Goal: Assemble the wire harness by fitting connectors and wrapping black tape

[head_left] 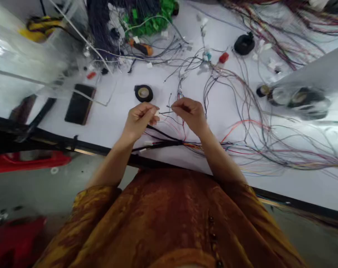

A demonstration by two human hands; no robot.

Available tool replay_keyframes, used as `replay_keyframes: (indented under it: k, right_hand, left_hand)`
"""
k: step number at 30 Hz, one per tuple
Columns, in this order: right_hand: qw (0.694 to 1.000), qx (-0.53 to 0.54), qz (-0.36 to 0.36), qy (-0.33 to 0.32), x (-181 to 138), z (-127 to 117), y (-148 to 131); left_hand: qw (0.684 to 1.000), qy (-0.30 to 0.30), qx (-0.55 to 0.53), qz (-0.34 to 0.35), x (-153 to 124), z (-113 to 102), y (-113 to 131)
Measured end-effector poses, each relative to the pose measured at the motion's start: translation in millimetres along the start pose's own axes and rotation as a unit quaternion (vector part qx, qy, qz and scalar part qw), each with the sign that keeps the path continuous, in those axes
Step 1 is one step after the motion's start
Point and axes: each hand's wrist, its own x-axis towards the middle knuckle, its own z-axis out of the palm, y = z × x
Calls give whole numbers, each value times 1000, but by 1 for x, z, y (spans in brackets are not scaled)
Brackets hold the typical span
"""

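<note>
White connector [157, 112] in the left hand [141, 119], thin dark wire [169, 107] in the right hand [192, 114]

Nearest, a brown garment [180, 208] with yellow-patterned sleeves and dark buttons down the front. Beyond it, the dark edge [102, 150] of a white table [118, 89]. Just inside that edge, lying crosswise on the near side of both hands, a black-sleeved cable bundle [169, 143], with white plugs [148, 143] at its left end and loose coloured wires [255, 152] fanning out to the right.

Past that bundle, both hands near each other but apart. Left thumb and forefinger closed on the small white connector, with a dark lead [165, 112] running from it toward the right hand. Right thumb and forefinger pinched together on the thin dark wire, tip pointing left; too small to tell how much of it between the fingers.

Just beyond the left hand, a roll of black tape [138, 95]; farther left, a dark flat slab [79, 106] much like a phone. Beyond the right hand, thin wires leading up to a teal connector [207, 56], with a red connector [224, 57] near its right side. At far right, translucent plastic around dark rolls [298, 97].

Farthest, from left to right: dark wires [98, 31] in a thick hank, an orange-and-black handle [142, 48], heaped green connectors [156, 22], a black roll [244, 45], a tangle of multicoloured wires [283, 37].
</note>
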Motion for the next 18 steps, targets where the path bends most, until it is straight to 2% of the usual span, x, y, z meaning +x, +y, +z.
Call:
replay_keyframes:
  k: [4, 7, 9, 14, 16, 18]
  right_hand:
    - [998, -53, -26, 10, -4, -3, -3]
    - [993, -90, -73, 32, -3, -5, 1]
    - [991, -94, -86, 30, -1, -5, 5]
    - [994, -84, -65, 5, 1, -1, 13]
    - [994, -86, -61, 12, 1, 0, 13]
    - [995, -87, -50, 13, 2, 1, 12]
  left_hand:
    - [998, -61, -10, -3, 12, 3, -8]
    - [996, -87, 9, 20, 17, 3, -10]
    - [995, -73, 50, 49, 19, 3, -8]
    - [973, 0, 186, 136, 26, 6, -3]
    - [982, 16, 146, 118, 30, 9, -6]
    - [996, 20, 62, 67, 35, 13, -11]
